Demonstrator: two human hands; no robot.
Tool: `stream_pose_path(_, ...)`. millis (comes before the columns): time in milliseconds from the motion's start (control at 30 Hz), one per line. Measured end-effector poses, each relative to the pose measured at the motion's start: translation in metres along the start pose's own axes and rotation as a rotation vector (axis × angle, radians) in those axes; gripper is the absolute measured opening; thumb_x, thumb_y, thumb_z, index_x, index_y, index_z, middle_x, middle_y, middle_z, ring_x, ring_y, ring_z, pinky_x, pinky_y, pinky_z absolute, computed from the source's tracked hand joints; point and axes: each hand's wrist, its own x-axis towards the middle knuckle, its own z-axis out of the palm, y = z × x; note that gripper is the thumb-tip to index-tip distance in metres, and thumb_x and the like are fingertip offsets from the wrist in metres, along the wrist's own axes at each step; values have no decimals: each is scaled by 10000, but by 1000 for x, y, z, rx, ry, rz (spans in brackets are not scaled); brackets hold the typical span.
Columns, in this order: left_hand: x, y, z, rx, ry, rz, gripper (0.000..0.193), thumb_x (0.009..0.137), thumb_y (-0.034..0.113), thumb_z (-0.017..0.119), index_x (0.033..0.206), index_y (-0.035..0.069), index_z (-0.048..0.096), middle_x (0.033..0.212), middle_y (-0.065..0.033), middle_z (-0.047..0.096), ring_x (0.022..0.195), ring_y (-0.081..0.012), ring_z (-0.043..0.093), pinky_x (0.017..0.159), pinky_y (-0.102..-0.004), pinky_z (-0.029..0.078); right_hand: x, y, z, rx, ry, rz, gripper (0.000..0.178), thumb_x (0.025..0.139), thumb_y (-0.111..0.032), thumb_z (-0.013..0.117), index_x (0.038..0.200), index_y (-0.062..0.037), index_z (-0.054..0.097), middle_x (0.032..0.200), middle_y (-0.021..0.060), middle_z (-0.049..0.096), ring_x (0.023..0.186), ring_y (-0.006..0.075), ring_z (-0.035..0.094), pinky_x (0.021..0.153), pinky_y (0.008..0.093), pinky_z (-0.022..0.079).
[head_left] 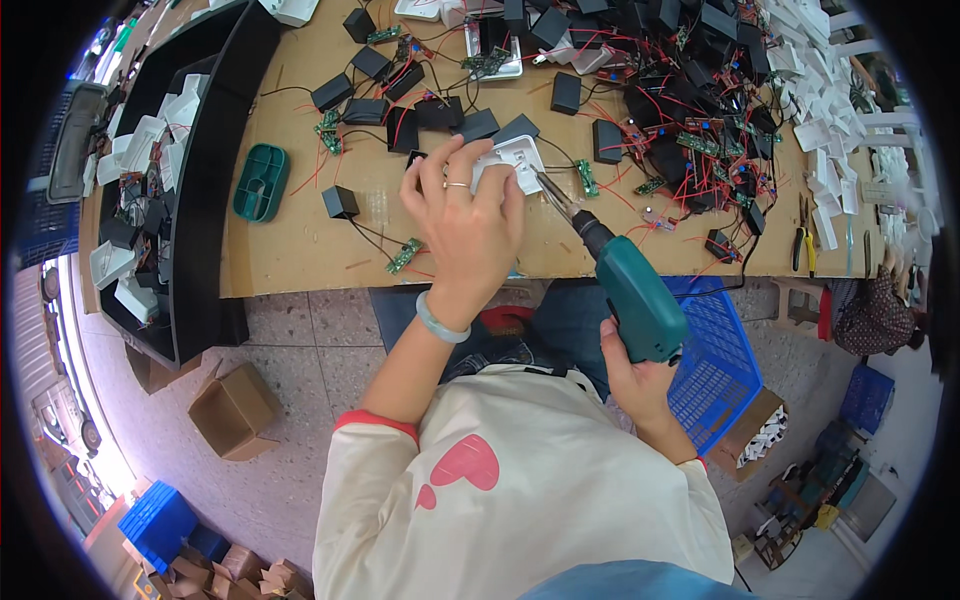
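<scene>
My right hand (636, 385) is wrapped round the handle of a green electric screwdriver (642, 300). Its dark chuck and thin bit point up and left at a small white plastic casing (521, 155) near the table's front. Over the left side of that casing, my left hand (468, 205) grips it with bent fingers, which hide part of it. The bit's tip is by the casing's right edge; whether it touches a screw is too small to tell. Left of my left hand stands a green compartment tray (262, 183). A black box with wires (341, 202) and a small green circuit board (404, 256) lie nearby.
Black boxes, red wires and circuit boards form a heap (690, 110) at the back right. White casings (815, 130) pile beyond it. A black bin (215, 150) stands at the left. Yellow-handled pliers (804, 250) lie at right; a blue crate (715, 365) sits below the table edge.
</scene>
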Motion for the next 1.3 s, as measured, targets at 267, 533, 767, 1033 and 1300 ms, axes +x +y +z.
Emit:
stream_pose_path(267,-4,4,7,7,30,24,81,782,112,721,830,69,672,1126,-51,638,1091,-273,556,1027,-542,334,11,4,9,-105,-31,-93,382,861,23,718,1226,48,604,1053,130,676,801,151,661,709,271,529)
stream_pose_path(533,-4,5,9,38,42,37,84,771,114,716,808,56,668,1094,-47,644,1064,-269,560,1012,-546,344,10,1,11,-125,-25,-91,374,862,26,716,1218,53,604,1043,127,677,780,157,666,690,271,534)
stream_pose_path(767,-2,6,9,57,27,32,81,755,105,703,801,44,674,1083,-56,642,1042,-270,559,982,-532,350,13,6,14,-122,-27,-98,354,868,19,717,1204,51,610,1069,137,674,794,163,671,702,276,536)
stream_pose_path(1033,-2,6,8,67,13,34,82,762,109,696,803,40,680,1077,-57,641,1043,-270,563,980,-535,348,15,2,14,-121,-40,-84,360,874,14,714,1214,44,597,963,109,690,761,147,651,707,270,532)
stream_pose_path(1300,-1,7,8,62,20,43,80,762,115,705,797,44,692,1077,-49,642,1049,-261,571,987,-532,341,18,-2,12,-149,-55,-82,344,889,-7,709,1207,31,583,908,105,688,749,146,643,706,274,530)
